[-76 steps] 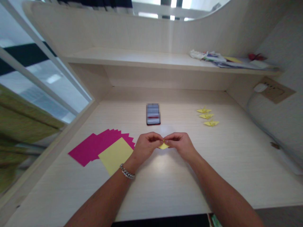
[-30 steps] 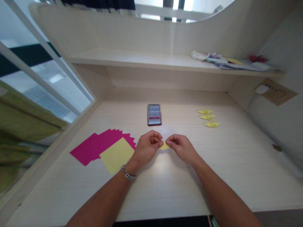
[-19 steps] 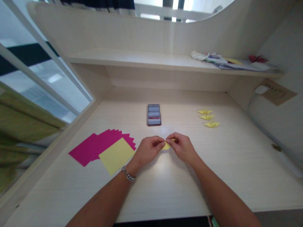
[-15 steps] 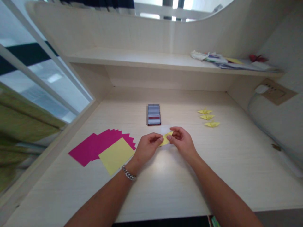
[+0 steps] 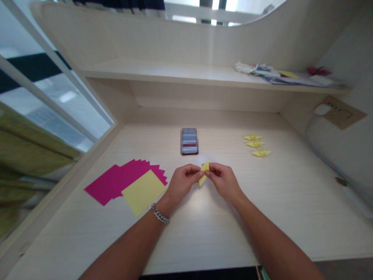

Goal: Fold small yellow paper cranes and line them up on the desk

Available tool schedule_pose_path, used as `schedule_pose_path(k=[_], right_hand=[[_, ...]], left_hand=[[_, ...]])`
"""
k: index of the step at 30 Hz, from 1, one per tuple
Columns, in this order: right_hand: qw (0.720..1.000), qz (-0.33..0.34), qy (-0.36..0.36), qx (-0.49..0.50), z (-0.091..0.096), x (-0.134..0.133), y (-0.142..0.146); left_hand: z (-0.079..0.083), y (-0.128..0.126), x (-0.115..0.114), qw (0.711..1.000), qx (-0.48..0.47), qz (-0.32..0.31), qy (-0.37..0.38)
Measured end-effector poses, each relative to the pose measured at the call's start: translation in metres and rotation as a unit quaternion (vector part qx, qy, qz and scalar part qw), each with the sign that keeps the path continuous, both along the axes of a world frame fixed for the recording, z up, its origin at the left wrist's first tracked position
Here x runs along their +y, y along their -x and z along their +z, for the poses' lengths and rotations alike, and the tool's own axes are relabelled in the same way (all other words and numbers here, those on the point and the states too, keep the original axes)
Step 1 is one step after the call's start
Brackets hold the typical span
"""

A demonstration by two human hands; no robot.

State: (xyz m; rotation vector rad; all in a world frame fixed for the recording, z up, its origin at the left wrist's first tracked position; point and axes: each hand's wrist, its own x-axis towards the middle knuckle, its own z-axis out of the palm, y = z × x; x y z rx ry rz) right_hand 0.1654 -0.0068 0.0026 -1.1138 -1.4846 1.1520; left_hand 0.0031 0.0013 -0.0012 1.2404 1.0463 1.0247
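Observation:
A small folded yellow paper (image 5: 205, 167) is pinched between both hands above the desk, its long points directed up and down. My left hand (image 5: 183, 181), with a silver chain bracelet (image 5: 160, 214) at the wrist, is closed on the paper's left side. From the right, my right hand (image 5: 223, 179) grips the same paper between thumb and fingers. Left of the hands lies a flat yellow paper sheet (image 5: 143, 191), overlapping a fan of magenta paper sheets (image 5: 125, 177). Three folded yellow paper cranes (image 5: 261, 153) sit in a column to the right.
A phone (image 5: 189, 140) lies on the desk (image 5: 279, 217) beyond the hands. Papers (image 5: 265, 72) and a red folded piece (image 5: 318, 71) rest on the shelf above. At right, a white plug (image 5: 322, 110) with a cable is in the wall socket (image 5: 340, 112).
The folded paper has turned more upright between the fingers. My right hand has shifted slightly down and its fingers have drawn closer to the left hand's.

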Motion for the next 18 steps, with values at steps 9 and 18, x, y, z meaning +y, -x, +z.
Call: schedule_pose_path(k=[9, 18], right_hand=[[0.993, -0.047, 0.057, 0.091, -0.0060, 0.0018, 0.0062], [0.996, -0.040, 0.075, 0.036, -0.0029, 0.0024, -0.0007]], left_hand=[[-0.0021, -0.0007, -0.0012, 0.994, -0.099, 0.037, 0.040], [0.0036, 0.0026, -0.0003, 0.997, -0.044, 0.053, -0.026]])
